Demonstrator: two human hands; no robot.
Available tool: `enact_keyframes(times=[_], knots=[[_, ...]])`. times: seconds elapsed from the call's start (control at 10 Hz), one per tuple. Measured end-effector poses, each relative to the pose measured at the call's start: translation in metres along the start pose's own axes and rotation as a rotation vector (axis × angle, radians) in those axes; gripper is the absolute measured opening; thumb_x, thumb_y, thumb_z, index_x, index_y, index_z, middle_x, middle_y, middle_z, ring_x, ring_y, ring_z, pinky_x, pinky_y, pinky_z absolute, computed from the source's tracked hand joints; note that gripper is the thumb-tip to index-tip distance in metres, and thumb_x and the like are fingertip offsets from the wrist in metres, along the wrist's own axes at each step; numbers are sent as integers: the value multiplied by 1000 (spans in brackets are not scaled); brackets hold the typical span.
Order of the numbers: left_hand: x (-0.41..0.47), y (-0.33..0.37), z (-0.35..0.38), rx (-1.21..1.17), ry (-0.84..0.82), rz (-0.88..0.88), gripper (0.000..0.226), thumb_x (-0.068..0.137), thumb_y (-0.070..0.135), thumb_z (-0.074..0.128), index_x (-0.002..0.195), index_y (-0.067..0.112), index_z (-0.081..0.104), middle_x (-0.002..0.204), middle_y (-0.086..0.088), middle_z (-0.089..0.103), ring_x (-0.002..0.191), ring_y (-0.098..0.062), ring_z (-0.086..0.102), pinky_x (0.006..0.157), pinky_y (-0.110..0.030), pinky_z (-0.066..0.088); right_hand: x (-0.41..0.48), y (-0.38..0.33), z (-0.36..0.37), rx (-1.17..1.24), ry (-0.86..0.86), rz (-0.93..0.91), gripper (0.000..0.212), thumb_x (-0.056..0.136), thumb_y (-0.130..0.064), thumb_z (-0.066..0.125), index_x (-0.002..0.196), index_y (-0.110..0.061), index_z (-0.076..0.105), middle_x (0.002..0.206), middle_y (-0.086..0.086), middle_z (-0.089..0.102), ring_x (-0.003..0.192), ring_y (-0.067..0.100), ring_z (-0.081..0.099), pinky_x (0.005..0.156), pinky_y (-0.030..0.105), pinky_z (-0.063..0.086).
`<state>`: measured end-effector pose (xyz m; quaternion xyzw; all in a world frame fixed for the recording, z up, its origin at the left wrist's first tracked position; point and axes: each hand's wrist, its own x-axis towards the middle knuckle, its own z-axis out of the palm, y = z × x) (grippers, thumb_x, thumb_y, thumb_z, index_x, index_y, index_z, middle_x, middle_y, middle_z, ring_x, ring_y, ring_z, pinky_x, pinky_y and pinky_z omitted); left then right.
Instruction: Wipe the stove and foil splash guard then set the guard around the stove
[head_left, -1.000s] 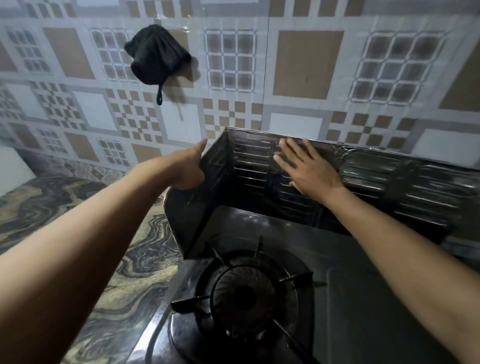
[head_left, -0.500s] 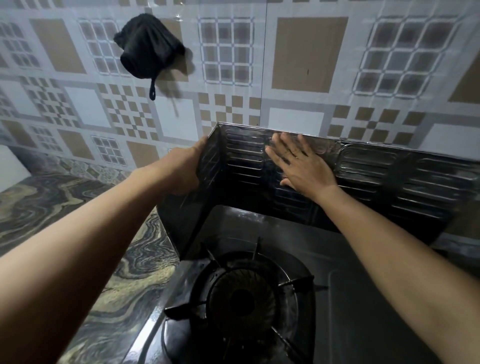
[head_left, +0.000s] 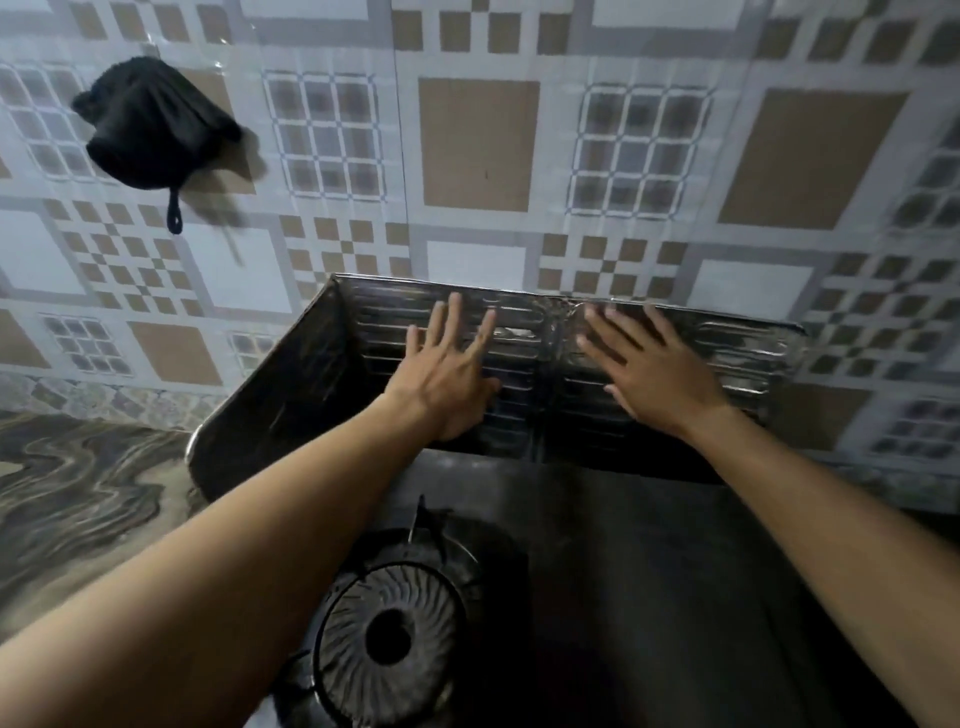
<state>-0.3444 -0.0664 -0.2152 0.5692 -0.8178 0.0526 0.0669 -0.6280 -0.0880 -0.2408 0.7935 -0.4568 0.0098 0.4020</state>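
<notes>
While the foil splash guard (head_left: 524, 374) already stands upright behind the stove (head_left: 649, 582), against the tiled wall (head_left: 478, 145), we judge the task to be near its end. Our left hand (head_left: 447, 384) lies flat on the back panel with the fingers spread, gripping nothing, and our right hand (head_left: 654, 374) does the same just beside the middle fold. The left wing of the guard bends forward along the side of the stove, near the burner (head_left: 389, 639). We see no cloth in either hand, so the wiping seems finished. The right wing we cannot see; it may still need folding. A black cloth (head_left: 150, 130) hangs on the wall, well apart.
</notes>
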Motion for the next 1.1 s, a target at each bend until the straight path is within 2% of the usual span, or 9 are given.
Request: enact_keyframes(times=[0.1, 0.2, 0.3, 0.4, 0.6, 0.8, 0.9, 1.0, 1.1], knots=[[26, 9, 40, 125, 19, 101, 80, 100, 53, 32, 153, 32, -24, 153, -23, -40, 142, -41, -36, 118, -63, -8, -4, 8, 21, -31, -87, -11, 100, 83, -50, 69, 158, -21, 11, 165, 14, -6, 152, 32, -5, 119, 59, 0], [46, 6, 63, 198, 59, 79, 82, 99, 59, 24, 147, 31, -36, 146, -23, -50, 136, -40, -45, 116, -65, -11, 0, 12, 42, -92, -35, -21, 111, 79, -60, 67, 158, -25, -2, 164, 12, -14, 151, 30, -8, 119, 60, 2], [64, 3, 75, 224, 37, 23, 85, 97, 66, 20, 138, 34, -47, 135, -20, -61, 130, -39, -52, 111, -68, -18, 0, 18, 58, -176, 59, -37, 109, 81, -66, 61, 158, -26, -5, 164, 11, -12, 151, 29, -4, 118, 56, 7], [75, 8, 82, 214, -13, -47, 86, 95, 70, 17, 127, 35, -55, 127, -18, -67, 125, -39, -56, 105, -67, -28, 1, 20, 61, -126, 72, -57, 106, 83, -65, 59, 158, -27, -6, 164, 10, -14, 150, 29, -6, 118, 55, 2], [78, 11, 89, 177, 47, -54, 86, 95, 70, 20, 136, 37, -48, 129, -18, -66, 117, -36, -63, 101, -65, -31, -1, 16, 59, -27, 53, -32, 89, 90, -54, 59, 157, -39, 1, 165, 10, -10, 151, 29, -9, 118, 58, -3], [63, 23, 66, 186, -93, -74, 102, 96, 55, 42, 136, 30, -49, 127, -26, -65, 123, -45, -56, 109, -71, -18, -4, -7, 7, 177, -166, 82, 68, 95, -46, 50, 156, -33, 22, 165, 9, -14, 152, 28, -13, 117, 64, -2], [37, 35, 40, 132, -100, -47, 101, 96, 39, 51, 147, 28, -36, 141, -28, -52, 135, -47, -42, 113, -71, -8, -7, -3, -55, 378, -359, 159, 53, 99, -38, 45, 151, -28, 38, 166, 9, 9, 152, 27, 12, 121, 54, 10], [-2, 52, -9, -63, -20, 9, 84, 94, 31, 54, 159, 26, 1, 164, -22, -13, 151, -42, -7, 119, -65, 8, -17, 9, -127, 577, -347, 334, 47, 98, -35, 49, 144, -27, 48, 146, 4, 51, 132, 25, 49, 109, 44, 40], [-55, 64, -47, -358, 141, 56, 61, 84, 17, 50, 144, 23, 42, 146, -13, 50, 131, -36, 50, 104, -50, 45, -41, 18, -205, 751, -195, 518, 40, 96, -37, 59, 135, -29, 58, 111, -5, 68, 98, 13, 63, 93, 39, 52]])
